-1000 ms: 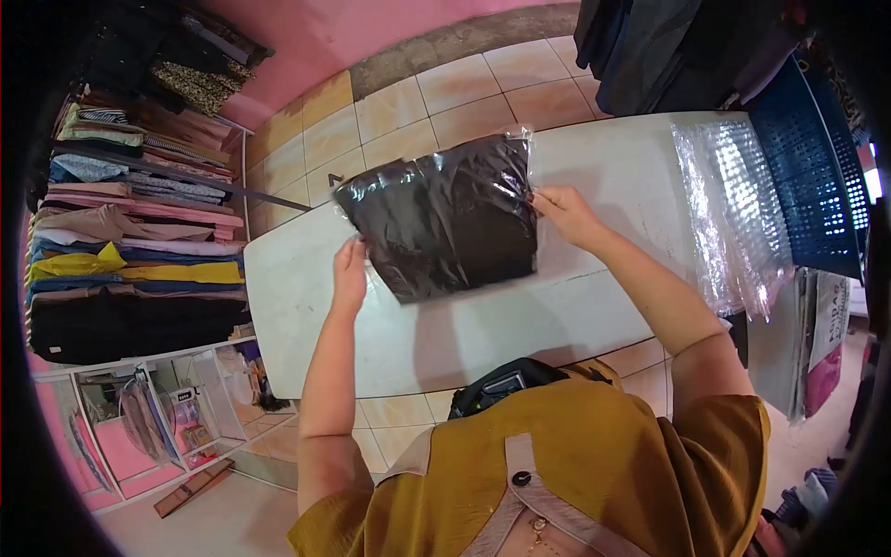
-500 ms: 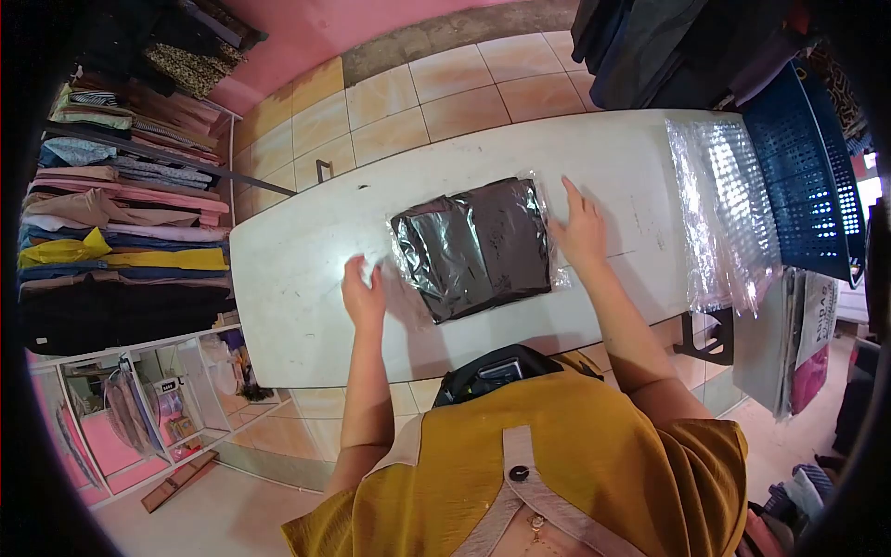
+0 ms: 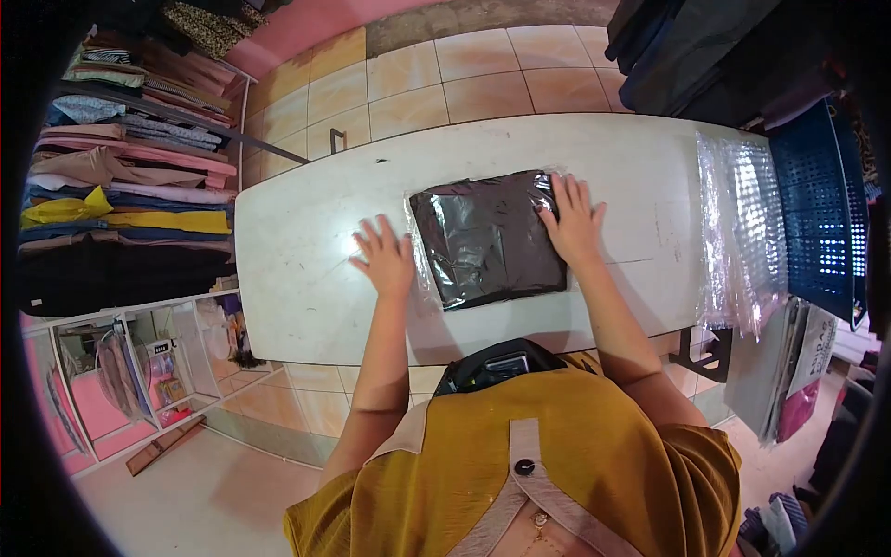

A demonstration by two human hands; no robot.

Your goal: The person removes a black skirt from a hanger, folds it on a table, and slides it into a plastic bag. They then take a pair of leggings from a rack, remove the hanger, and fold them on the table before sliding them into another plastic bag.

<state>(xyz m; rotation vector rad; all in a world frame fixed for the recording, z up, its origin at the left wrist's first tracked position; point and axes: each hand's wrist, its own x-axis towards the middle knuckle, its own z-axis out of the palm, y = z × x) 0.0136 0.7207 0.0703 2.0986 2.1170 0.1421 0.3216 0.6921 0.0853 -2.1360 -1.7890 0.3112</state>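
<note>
- Pink, yellow, blue and black folded cloth garments (image 3: 130, 223) lie stacked at far left, apart from the bench; stacking them probably keeps the folds neat and visible.
- White, long, round-cornered bench (image 3: 306, 269): its surface runs from the left end to the left hand, giving sliding room that way.
- Bare left hand (image 3: 383, 265): palm down just beside the packet's left edge, its grip spread apart and holding nothing; whether it presses down, I cannot tell.
- Black folded fabric in a flat, glossy, clear plastic packet (image 3: 492, 241) lies mid-bench between the hands, likely flat to keep its folds; white margins show beyond its far and near edges.
- Bare right hand (image 3: 575, 223): grip fanned apart, fingers over the packet's right edge, clamped on nothing, seemingly steadying it.
- Clear, shiny plastic sleeves (image 3: 733, 232) lie across the bench's right part, with white surface between them and the right hand.
- Blue, perforated plastic basket (image 3: 817, 204) stands just beyond, limiting movement rightward.
</note>
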